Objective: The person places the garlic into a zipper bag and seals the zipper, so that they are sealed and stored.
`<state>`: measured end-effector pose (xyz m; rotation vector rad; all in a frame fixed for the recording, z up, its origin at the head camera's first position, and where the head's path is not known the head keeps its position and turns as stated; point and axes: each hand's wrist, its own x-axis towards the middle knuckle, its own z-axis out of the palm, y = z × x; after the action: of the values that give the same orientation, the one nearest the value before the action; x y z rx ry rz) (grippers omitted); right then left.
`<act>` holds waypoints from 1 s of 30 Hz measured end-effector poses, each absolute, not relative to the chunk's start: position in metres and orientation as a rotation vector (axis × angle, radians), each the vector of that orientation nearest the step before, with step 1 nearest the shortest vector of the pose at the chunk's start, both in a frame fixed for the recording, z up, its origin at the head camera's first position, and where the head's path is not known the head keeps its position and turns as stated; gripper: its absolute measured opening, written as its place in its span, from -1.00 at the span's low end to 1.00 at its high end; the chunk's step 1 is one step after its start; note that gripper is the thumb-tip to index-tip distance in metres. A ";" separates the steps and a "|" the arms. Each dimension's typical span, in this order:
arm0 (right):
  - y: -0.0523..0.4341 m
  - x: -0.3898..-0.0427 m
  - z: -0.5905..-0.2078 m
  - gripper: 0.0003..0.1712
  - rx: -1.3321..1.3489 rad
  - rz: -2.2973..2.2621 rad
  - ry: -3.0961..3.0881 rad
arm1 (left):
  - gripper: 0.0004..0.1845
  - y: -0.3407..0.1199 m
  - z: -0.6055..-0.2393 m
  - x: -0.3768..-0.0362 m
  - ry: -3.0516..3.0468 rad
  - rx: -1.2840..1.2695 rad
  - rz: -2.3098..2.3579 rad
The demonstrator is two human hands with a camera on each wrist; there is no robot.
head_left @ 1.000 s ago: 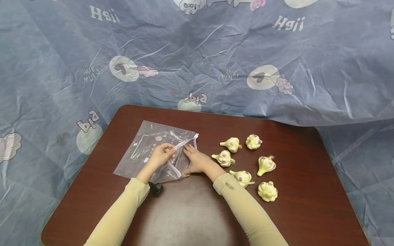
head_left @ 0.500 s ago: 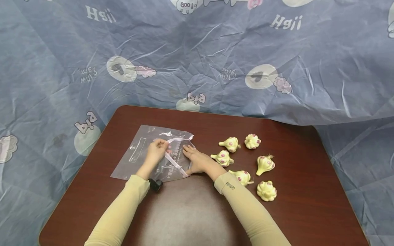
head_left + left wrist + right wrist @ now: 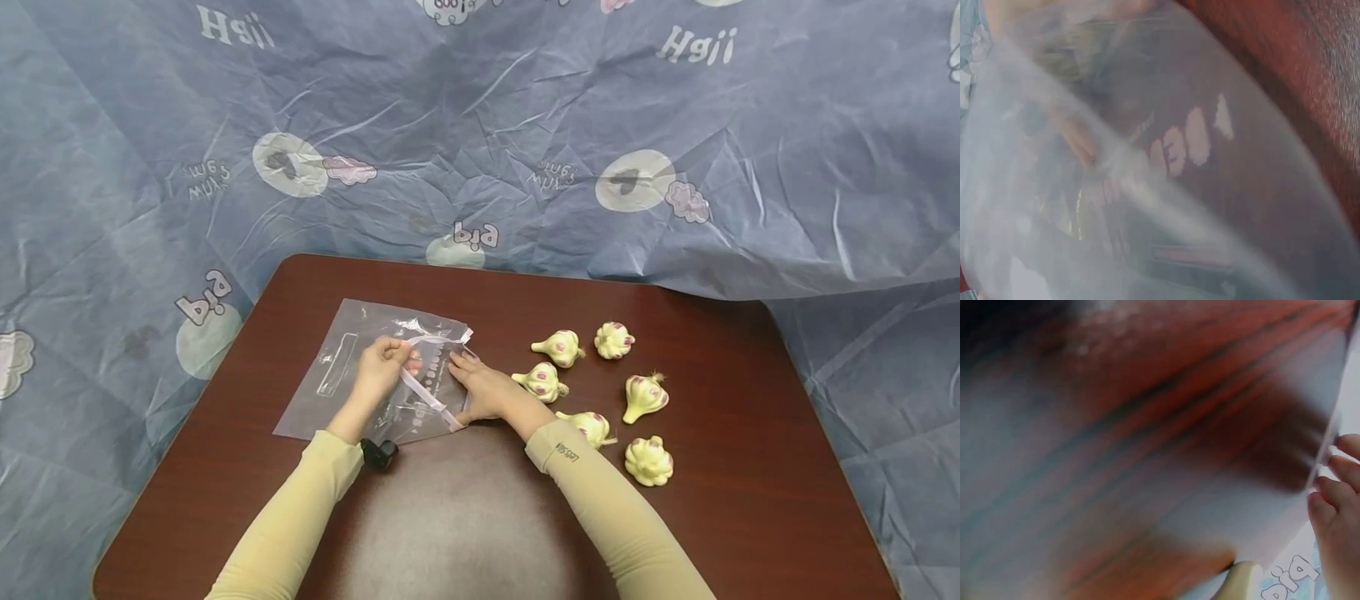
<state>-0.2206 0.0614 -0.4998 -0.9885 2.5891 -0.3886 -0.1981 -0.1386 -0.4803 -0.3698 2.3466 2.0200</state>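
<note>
Head view: left hand pinches the zip bag's upper lip; right hand presses flat on its lower edge.

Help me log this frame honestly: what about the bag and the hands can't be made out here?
- Zip bag contents: left wrist view is a blur seen through plastic; head view is too small to tell.
- Bag print: too small in the head view.
- Left hand fingertips: curled round the bag's edge, hidden in the head view.
- Right hand: the right wrist view cuts it off at the edge, table smeared.
</note>
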 end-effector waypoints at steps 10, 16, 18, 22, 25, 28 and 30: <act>0.061 -0.219 -0.490 -0.08 -0.977 -0.521 2.659 | -0.82 -0.122 -0.479 -0.198 2.442 -0.279 1.953; 0.061 -0.217 -0.485 -0.16 -1.051 -0.556 2.713 | -0.83 -0.118 -0.480 -0.196 2.464 -0.289 1.932; 0.061 -0.218 -0.483 -0.17 -1.062 -0.553 2.754 | -0.82 -0.117 -0.481 -0.196 2.478 -0.295 1.909; 0.062 -0.217 -0.478 -0.18 -1.053 -0.574 2.802 | -0.82 -0.117 -0.481 -0.195 2.506 -0.307 1.867; 0.064 -0.216 -0.473 -0.18 -1.039 -0.615 2.803 | -0.82 -0.117 -0.480 -0.195 2.527 -0.305 1.857; 0.068 -0.215 -0.468 -0.18 -1.014 -0.644 2.813 | -0.81 -0.118 -0.480 -0.195 2.534 -0.302 1.867; 0.073 -0.214 -0.463 -0.19 -0.994 -0.673 2.835 | -0.80 -0.119 -0.479 -0.195 2.533 -0.298 1.873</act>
<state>-0.2141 0.0726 -0.4629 -0.9943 2.8351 -0.6729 -0.1953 -0.1192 -0.4794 -0.2981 2.5330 1.8732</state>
